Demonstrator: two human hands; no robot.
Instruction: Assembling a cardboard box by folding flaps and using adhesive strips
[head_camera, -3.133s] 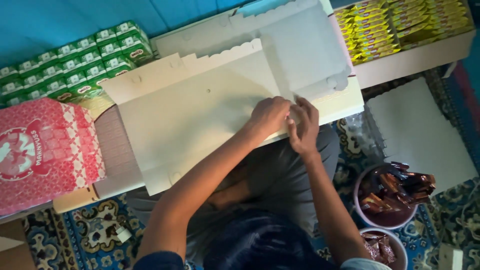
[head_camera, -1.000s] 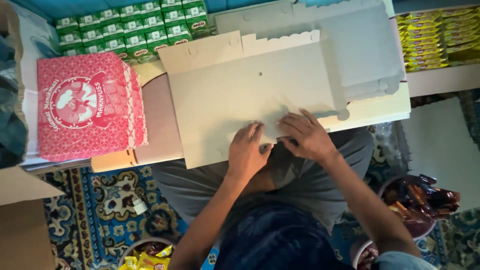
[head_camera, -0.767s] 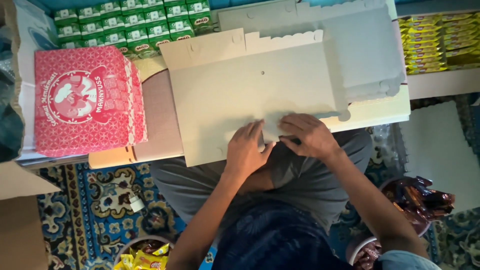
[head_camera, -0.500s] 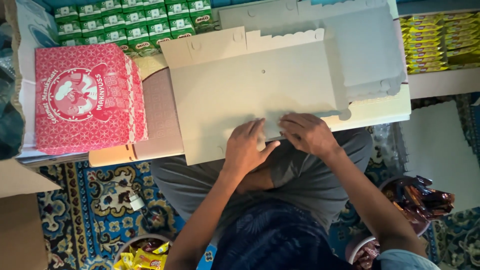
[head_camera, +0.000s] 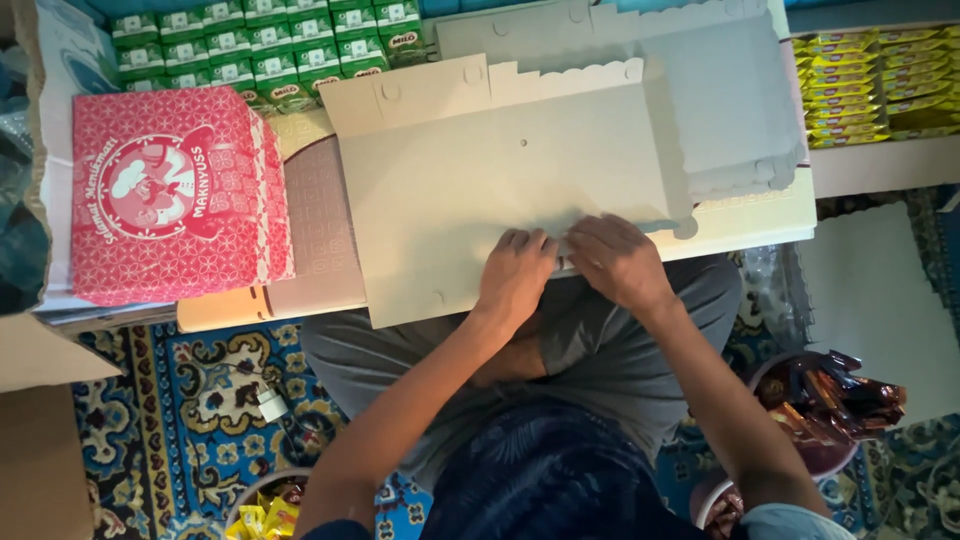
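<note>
Far left there's a red patterned cake box (head_camera: 170, 205) already folded up, sitting on a stack of flat ones. Behind it, rows of small green drink cartons (head_camera: 265, 45) run along the far edge. Far right is a tray of yellow snack packets (head_camera: 875, 85). Down on the floor it's a blue patterned carpet (head_camera: 190, 400), with a bowl of brown-wrapped candies (head_camera: 825, 405) near right and a white charger plug (head_camera: 270, 403) on the near left.

Grey trousers, dark blue patterned top (leafy print), short sleeves, forearms bare, no rings visible
</note>
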